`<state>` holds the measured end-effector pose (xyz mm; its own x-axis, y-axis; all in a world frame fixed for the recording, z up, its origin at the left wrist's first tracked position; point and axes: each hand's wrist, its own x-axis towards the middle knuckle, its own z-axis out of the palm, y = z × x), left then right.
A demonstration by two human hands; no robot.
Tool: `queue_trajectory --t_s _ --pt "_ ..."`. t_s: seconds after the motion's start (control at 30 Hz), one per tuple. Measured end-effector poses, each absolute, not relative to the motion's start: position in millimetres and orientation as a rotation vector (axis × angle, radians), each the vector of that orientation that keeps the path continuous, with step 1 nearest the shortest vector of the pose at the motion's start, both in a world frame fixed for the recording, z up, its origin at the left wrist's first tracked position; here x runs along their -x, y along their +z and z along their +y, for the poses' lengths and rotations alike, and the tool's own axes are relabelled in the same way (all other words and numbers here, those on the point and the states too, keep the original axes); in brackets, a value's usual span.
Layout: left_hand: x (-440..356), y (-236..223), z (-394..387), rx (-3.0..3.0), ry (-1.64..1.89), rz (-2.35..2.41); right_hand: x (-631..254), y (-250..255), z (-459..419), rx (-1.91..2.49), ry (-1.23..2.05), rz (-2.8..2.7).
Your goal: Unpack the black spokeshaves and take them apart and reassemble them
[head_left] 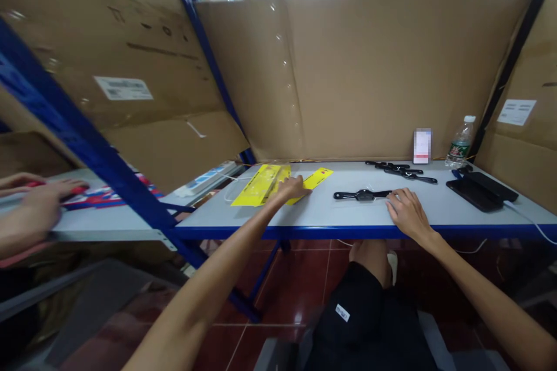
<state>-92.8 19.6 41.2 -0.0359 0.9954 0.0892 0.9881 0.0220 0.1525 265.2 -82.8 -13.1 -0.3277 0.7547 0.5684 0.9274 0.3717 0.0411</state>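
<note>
Head view, yellow cards (257, 186) on grey tabletop (322, 215), cardboard wall (374, 75), tiled floor (304, 284)

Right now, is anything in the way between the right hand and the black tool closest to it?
Nothing visible: the right hand is at the right end of the black tool. What looks like clear plastic shows around the tool, and the other black tools lie farther back.

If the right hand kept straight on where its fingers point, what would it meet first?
Probably the right-hand end of the black tool, right at the fingertips of the right hand; whether they already touch is unclear.
</note>
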Motion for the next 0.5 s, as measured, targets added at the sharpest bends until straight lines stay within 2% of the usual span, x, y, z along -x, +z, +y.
queue_trajectory --t_s 0.13,0.3,0.43,0.5 --pt "97.7 41.8 36.2 -1.954 0.279 2.171 -268.0 -15.1 -82.3 1.476 -0.459 -2.136" --pt "112.1 51.1 26.9 -1.902 0.559 2.013 -270.4 -12.0 -82.4 1.228 -0.308 -1.939" --pt "111.3 92.4 4.2 -1.936 0.793 1.87 -271.7 19.9 -80.3 1.075 -0.068 -1.738" --pt "94.5 118.4 -11.4 -2.036 0.946 1.764 -271.9 47.6 -77.1 1.06 0.155 -1.633"
